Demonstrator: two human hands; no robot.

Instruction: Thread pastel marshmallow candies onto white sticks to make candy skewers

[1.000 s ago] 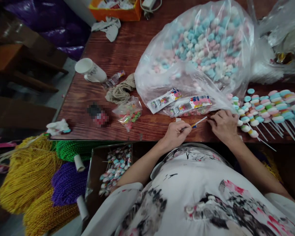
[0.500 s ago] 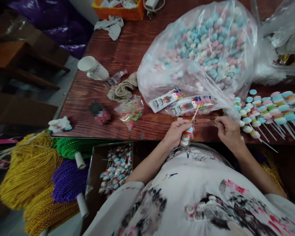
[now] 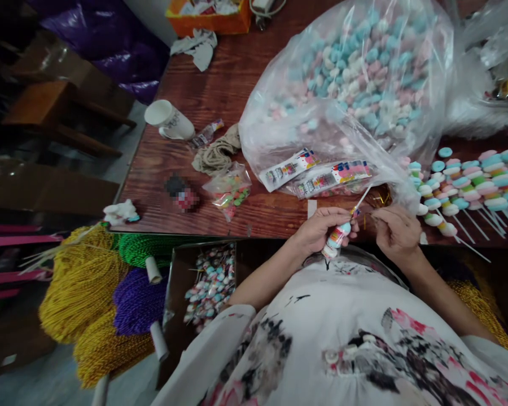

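My left hand (image 3: 322, 228) is closed on a candy skewer (image 3: 337, 237) wrapped in clear film, its white stick pointing up and away toward the table. My right hand (image 3: 395, 230) is pinched close beside it, at the stick's upper end, on something thin and golden that I cannot make out. Both hands hover at the near edge of the wooden table (image 3: 220, 84). Right of my right hand lie rows of finished skewers (image 3: 469, 186) stacked with pastel discs. A big clear bag of pastel candies (image 3: 355, 73) bulges just behind my hands.
Printed sleeves (image 3: 317, 175) lie under the bag's front. A small candy packet (image 3: 231, 192), cloth (image 3: 218, 155), a tipped white cup (image 3: 169, 120) and an orange box (image 3: 211, 20) sit on the table. Below its edge: a carton of wrapped skewers (image 3: 209, 282) and yellow, green, purple cord bundles (image 3: 105, 293).
My left hand lifted the skewer off the table and tilted it upright; my right hand rose from the tabletop into a pinch beside the stick. The view shifted left.
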